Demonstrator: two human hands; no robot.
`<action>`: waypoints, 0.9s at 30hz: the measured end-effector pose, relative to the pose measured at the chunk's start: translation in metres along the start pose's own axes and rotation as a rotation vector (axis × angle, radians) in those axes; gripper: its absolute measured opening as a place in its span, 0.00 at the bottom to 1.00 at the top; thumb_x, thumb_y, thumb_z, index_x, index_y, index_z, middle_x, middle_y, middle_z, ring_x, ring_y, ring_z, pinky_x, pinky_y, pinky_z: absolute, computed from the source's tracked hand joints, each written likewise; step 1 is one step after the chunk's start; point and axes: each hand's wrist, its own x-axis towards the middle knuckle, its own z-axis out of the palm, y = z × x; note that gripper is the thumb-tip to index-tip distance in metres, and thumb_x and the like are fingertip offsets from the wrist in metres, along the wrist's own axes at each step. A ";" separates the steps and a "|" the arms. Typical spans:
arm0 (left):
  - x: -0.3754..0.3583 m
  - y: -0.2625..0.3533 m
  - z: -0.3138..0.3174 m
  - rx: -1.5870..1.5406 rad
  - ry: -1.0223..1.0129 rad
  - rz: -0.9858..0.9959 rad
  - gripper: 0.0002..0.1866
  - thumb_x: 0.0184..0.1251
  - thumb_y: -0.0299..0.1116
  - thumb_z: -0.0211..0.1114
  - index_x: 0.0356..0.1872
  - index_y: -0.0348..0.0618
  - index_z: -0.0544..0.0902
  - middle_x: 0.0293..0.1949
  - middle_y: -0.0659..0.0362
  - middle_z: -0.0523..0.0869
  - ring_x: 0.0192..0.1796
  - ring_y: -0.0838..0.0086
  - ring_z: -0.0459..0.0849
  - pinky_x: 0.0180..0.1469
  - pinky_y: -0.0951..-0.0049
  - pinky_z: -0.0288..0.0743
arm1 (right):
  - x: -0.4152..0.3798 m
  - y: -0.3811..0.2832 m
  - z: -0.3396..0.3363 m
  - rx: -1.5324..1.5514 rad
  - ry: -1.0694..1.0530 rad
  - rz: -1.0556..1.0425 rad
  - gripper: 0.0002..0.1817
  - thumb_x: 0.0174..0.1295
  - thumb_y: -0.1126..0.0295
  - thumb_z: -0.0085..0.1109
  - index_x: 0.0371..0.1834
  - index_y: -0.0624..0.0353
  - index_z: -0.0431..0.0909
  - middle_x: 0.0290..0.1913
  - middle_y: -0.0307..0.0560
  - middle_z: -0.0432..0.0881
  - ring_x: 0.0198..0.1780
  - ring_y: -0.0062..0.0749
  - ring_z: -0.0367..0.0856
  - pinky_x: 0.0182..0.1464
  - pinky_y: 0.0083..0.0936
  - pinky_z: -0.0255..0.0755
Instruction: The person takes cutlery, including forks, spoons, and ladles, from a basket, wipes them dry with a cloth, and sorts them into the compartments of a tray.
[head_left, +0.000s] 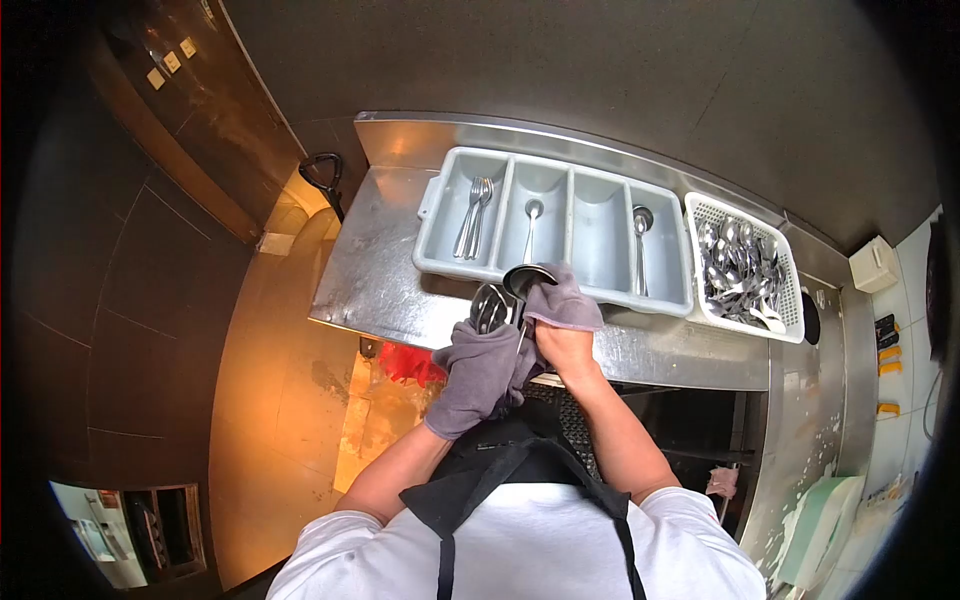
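Observation:
My left hand point(468, 380) is wrapped in a grey cloth point(482, 360) and closed around a bunch of large spoons point(490, 308), bowls pointing up. A second piece of cloth point(568, 300) covers the fingers of my right hand point(563, 340), which pinches a large spoon point(528, 278) at its bowl. Both hands meet just in front of a grey cutlery tray point(470, 268). Several forks point(472, 220) lie in its leftmost compartment. The one beside it holds a small spoon point(533, 222). Round-bowled spoons point(641, 240) lie in the rightmost compartment.
A white perforated basket point(795, 315) heaped with loose cutlery point(742, 262) stands right of the tray. Both rest on a steel counter point(370, 255) with a raised back edge. Something red point(410, 363) lies below the counter, at the left. A black handle point(322, 175) stands beyond the left end.

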 end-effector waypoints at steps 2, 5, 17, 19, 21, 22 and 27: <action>0.001 -0.005 0.013 0.034 0.333 0.174 0.13 0.56 0.33 0.67 0.42 0.42 0.82 0.38 0.56 0.82 0.39 0.67 0.79 0.43 0.68 0.73 | -0.001 0.006 0.005 -0.001 0.061 -0.012 0.08 0.59 0.74 0.60 0.41 0.61 0.83 0.48 0.57 0.82 0.43 0.51 0.83 0.47 0.38 0.76; 0.009 -0.054 0.066 0.052 0.410 0.318 0.10 0.60 0.32 0.63 0.42 0.42 0.83 0.38 0.55 0.82 0.41 0.64 0.80 0.45 0.65 0.73 | -0.003 0.010 0.005 -0.003 0.134 -0.081 0.07 0.57 0.74 0.62 0.39 0.61 0.83 0.45 0.55 0.82 0.42 0.50 0.84 0.45 0.36 0.76; 0.007 -0.029 0.041 -0.455 -0.065 0.149 0.07 0.70 0.30 0.58 0.35 0.37 0.79 0.31 0.55 0.80 0.33 0.74 0.81 0.33 0.74 0.77 | -0.015 0.009 -0.006 -0.054 0.267 -0.120 0.08 0.48 0.76 0.69 0.31 0.64 0.79 0.38 0.53 0.78 0.40 0.49 0.80 0.45 0.35 0.75; -0.004 0.006 0.009 -0.529 -0.172 0.093 0.06 0.69 0.30 0.60 0.35 0.37 0.77 0.30 0.55 0.79 0.32 0.74 0.80 0.30 0.74 0.76 | -0.015 0.011 -0.017 0.051 0.176 0.046 0.09 0.46 0.77 0.67 0.31 0.67 0.79 0.41 0.55 0.78 0.46 0.49 0.78 0.51 0.34 0.74; -0.009 0.020 0.007 -0.704 -0.117 -0.063 0.08 0.67 0.31 0.62 0.39 0.37 0.77 0.33 0.55 0.79 0.34 0.71 0.79 0.34 0.71 0.75 | -0.014 0.022 -0.025 0.156 0.094 0.113 0.10 0.44 0.78 0.66 0.31 0.68 0.80 0.42 0.54 0.78 0.46 0.49 0.78 0.52 0.32 0.74; -0.009 0.012 0.017 -0.717 -0.082 -0.083 0.10 0.67 0.33 0.62 0.42 0.37 0.77 0.36 0.54 0.79 0.37 0.69 0.79 0.39 0.68 0.74 | -0.007 0.029 -0.028 0.057 0.113 -0.183 0.10 0.45 0.76 0.66 0.31 0.68 0.80 0.41 0.54 0.78 0.44 0.49 0.78 0.49 0.34 0.74; -0.013 0.023 0.009 0.045 0.220 0.117 0.21 0.60 0.47 0.67 0.45 0.42 0.78 0.45 0.52 0.76 0.48 0.62 0.75 0.48 0.61 0.67 | 0.016 0.016 -0.041 -0.356 -0.108 -0.115 0.07 0.50 0.71 0.64 0.28 0.63 0.79 0.35 0.55 0.80 0.45 0.51 0.78 0.42 0.40 0.75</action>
